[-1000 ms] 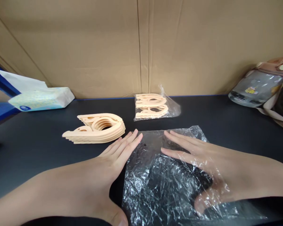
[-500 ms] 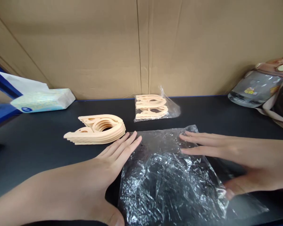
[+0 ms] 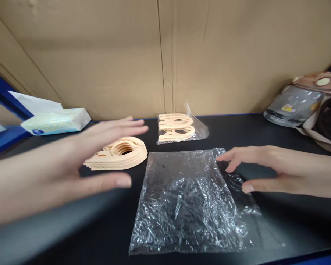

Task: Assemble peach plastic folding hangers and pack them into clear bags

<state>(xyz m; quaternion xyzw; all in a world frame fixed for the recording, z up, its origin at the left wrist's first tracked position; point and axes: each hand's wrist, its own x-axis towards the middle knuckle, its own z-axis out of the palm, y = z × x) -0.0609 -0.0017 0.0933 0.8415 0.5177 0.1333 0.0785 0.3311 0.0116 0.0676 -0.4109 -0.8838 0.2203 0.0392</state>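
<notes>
A stack of beige plastic folding hangers (image 3: 129,156) lies left of centre, partly hidden by my left hand (image 3: 99,151). That hand is open, fingers stretched and thumb apart, raised in front of the stack with nothing in it. A clear, crinkled plastic bag (image 3: 179,206) lies flat on the black table, with more clear film under its right side. My right hand (image 3: 267,169) is open at the bag's upper right edge, its fingertips over or touching the corner; I cannot tell which. Farther back, a few similar beige hangers (image 3: 176,127) sit inside another clear bag.
A tissue pack (image 3: 57,121) with a tissue sticking out stands at the back left. At the back right is a transparent bottle (image 3: 295,105) with a brown lid and a strap, beside a dark object. A cardboard wall (image 3: 113,62) closes off the table's far side.
My left hand has lifted off the bag and moved left and up to the hanger stack. My right hand has drawn back slightly, its fingers now bent. The whole bag has come into view.
</notes>
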